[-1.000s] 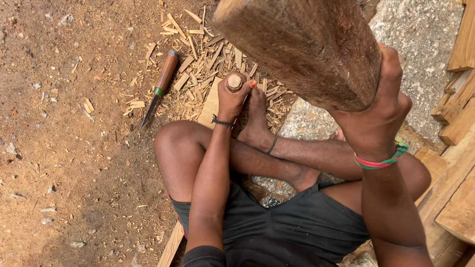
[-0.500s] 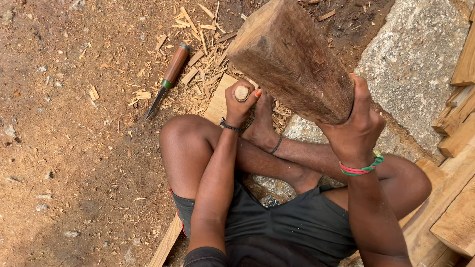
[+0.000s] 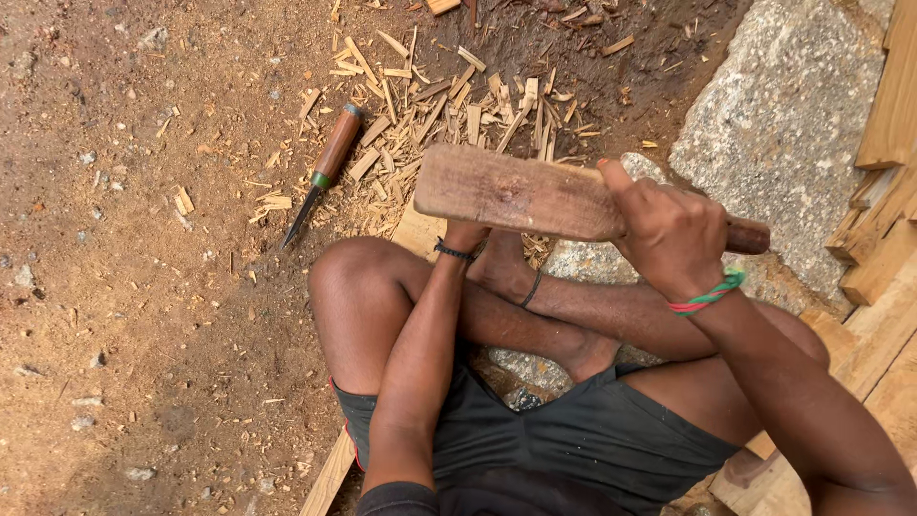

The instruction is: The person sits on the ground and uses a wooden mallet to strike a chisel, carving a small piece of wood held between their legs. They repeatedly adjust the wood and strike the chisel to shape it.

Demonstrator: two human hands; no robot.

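Note:
My right hand [image 3: 669, 229] grips the handle of a heavy wooden mallet [image 3: 516, 196], whose head lies flat across the top of my left hand [image 3: 464, 236]. That hand is almost hidden under the mallet; only its base and a black wristband show. It holds an upright wooden-handled chisel, covered now, over a pale plank [image 3: 418, 229] by my foot. I sit cross-legged on the ground. A green and red band circles my right wrist.
A second chisel [image 3: 325, 172] with a brown handle lies on the dirt to the left. Wood chips [image 3: 449, 105] are scattered beyond the plank. A large grey stone [image 3: 774, 124] sits at right, with stacked timber [image 3: 888, 191] along the right edge.
The mallet has swung down from a raised position onto the top of the chisel in my left hand. The left hand has stayed in place.

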